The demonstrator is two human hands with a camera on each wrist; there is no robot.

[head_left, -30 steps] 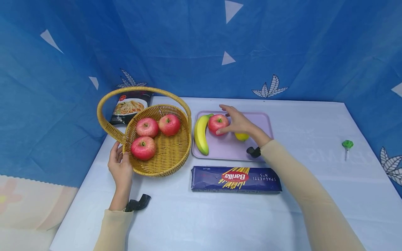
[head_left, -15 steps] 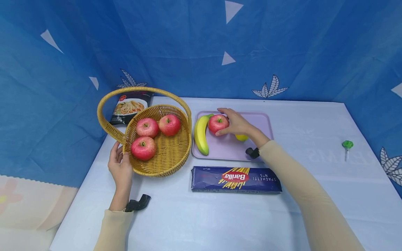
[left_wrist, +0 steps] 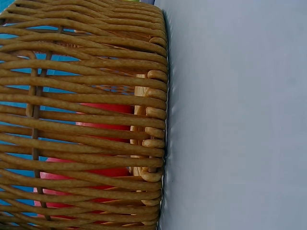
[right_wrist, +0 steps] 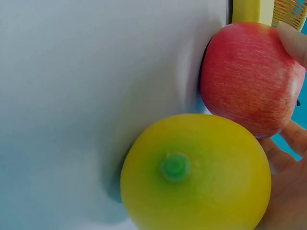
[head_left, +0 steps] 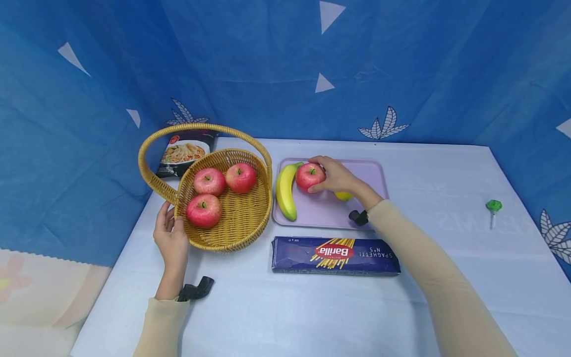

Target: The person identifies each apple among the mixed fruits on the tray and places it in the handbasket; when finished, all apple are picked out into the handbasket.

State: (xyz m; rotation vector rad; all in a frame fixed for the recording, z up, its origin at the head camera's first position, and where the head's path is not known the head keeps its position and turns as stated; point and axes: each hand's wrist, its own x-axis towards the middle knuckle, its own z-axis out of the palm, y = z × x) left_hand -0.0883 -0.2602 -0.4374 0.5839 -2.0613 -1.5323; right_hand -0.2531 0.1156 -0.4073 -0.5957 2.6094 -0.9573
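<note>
My right hand (head_left: 337, 177) grips a red apple (head_left: 309, 177) on the lilac tray (head_left: 314, 213), its thumb and fingers on opposite sides of the fruit. To the apple's left lies a banana (head_left: 285, 192). A lemon (head_left: 343, 196) sits partly hidden under that hand; the right wrist view shows the lemon's green-tipped end (right_wrist: 175, 166) close by the apple (right_wrist: 249, 79). At the left, my left hand (head_left: 171, 243) holds the side of a wicker basket (head_left: 243, 213) near its handle's base, some fingers hidden. Several apples (head_left: 203, 210) rest inside it. The woven wall (left_wrist: 86, 120) fills half the left wrist view.
A blue spaghetti box (head_left: 334, 255) lies in front of the tray. Behind the basket is a black noodle packet (head_left: 185, 151), and its tall arched handle (head_left: 202, 128) rises over it. Far right on the white table lies a green lollipop (head_left: 493, 206).
My right hand has closed in on the apple, its fingers coming down from spread above it to round its side. The left hand and the basket have stayed in place.
</note>
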